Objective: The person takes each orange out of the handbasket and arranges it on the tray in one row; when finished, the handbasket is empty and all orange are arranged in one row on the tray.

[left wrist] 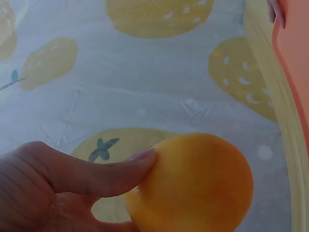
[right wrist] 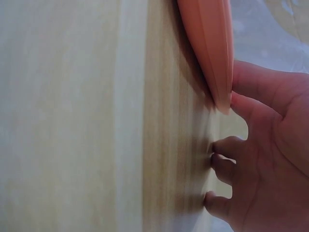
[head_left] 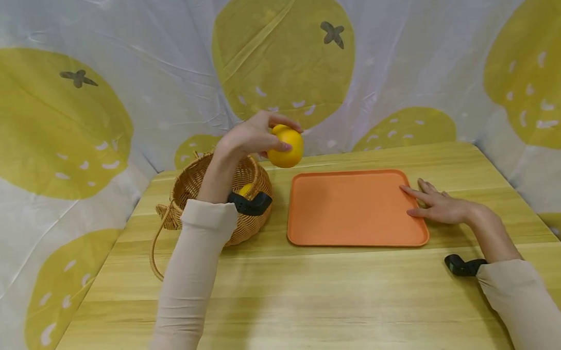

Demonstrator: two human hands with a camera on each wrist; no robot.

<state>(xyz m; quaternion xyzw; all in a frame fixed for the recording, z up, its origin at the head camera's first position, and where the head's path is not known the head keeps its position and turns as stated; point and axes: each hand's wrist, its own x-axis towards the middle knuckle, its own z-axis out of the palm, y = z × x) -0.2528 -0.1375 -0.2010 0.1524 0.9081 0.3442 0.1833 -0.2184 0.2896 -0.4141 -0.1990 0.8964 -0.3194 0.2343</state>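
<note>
My left hand (head_left: 251,137) holds a round, smooth yellow-orange fruit (head_left: 286,148) in the air, between the wicker basket (head_left: 256,225) and the orange tray (head_left: 351,208). In the left wrist view the thumb presses the near side of the fruit (left wrist: 198,183); most other fingers are hidden. The exact kind of fruit is unclear. On the tray's right edge rest the thumb and a finger of my right hand (head_left: 441,205). The right wrist view shows the other fingertips of that hand (right wrist: 270,140) reaching down to the table beside the tray rim (right wrist: 212,53).
Inside the basket lies another yellow fruit (head_left: 246,190), partly behind the left wrist's black camera mount (head_left: 251,203). A looped wicker handle (head_left: 155,251) hangs down at the basket's left. Behind the wooden table (head_left: 340,301) hangs a fruit-patterned cloth (head_left: 174,55).
</note>
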